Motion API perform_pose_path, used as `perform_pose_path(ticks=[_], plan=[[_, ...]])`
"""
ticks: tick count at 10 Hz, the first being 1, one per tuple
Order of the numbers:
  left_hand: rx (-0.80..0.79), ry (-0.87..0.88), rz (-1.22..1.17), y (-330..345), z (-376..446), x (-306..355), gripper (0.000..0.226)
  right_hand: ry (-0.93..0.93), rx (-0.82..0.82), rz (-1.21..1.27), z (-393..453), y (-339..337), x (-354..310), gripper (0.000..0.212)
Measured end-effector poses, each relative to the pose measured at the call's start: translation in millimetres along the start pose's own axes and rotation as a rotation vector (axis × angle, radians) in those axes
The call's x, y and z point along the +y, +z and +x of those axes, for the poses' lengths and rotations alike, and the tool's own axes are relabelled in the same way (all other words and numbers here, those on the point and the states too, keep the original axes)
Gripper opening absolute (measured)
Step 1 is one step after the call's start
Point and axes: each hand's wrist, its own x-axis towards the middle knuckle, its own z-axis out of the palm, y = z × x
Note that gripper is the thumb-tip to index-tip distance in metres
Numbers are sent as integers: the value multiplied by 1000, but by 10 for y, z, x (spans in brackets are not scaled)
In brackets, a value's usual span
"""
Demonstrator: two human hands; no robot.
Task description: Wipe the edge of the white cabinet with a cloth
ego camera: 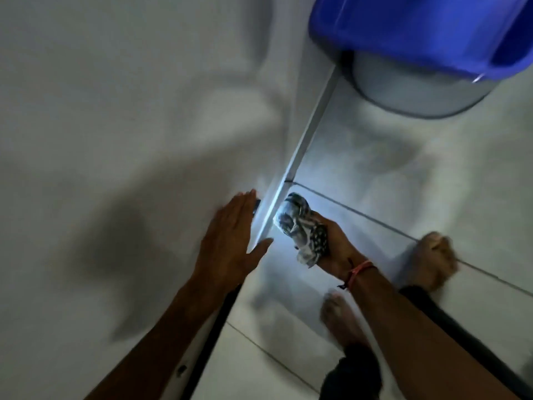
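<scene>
The white cabinet fills the left half of the view, and its bright edge runs diagonally down the middle. My left hand lies flat on the cabinet face beside that edge, fingers spread, thumb over the edge. My right hand grips a bunched black-and-white patterned cloth. The cloth is pressed against the lower part of the edge, just right of my left hand. An orange thread band sits on my right wrist.
A blue plastic tub sits at the top right over a grey round bin. White floor tiles with dark grout lines spread to the right. My bare feet stand on the tiles near the cabinet.
</scene>
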Motion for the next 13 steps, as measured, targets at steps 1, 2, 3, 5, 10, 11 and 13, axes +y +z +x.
perform_pose_path(ticks=[1,2,3,5,10,11,13], plan=[[16,-361,-796,-162,92,297,39,4,-31,-7,-625,146,-767,33],[-116,-515,-1302,-450,368,584,16,52,-19,-45,-1033,397,-1377,42],[-271,-471,-1557,-675,676,842,31,111,-56,-113,-1238,610,-1791,57],[-27,-572,-1520,-993,1535,1376,35,38,-43,-447,-1316,782,-2779,68],[126,-401,-651,-891,3134,2198,39,-172,331,-1619,-574,598,-4161,22],[78,-428,-366,-727,3076,2335,47,-176,346,-1705,-512,489,-4158,28],[-56,-380,-229,-937,2396,2639,81,-234,289,-1692,-887,644,-4124,57]])
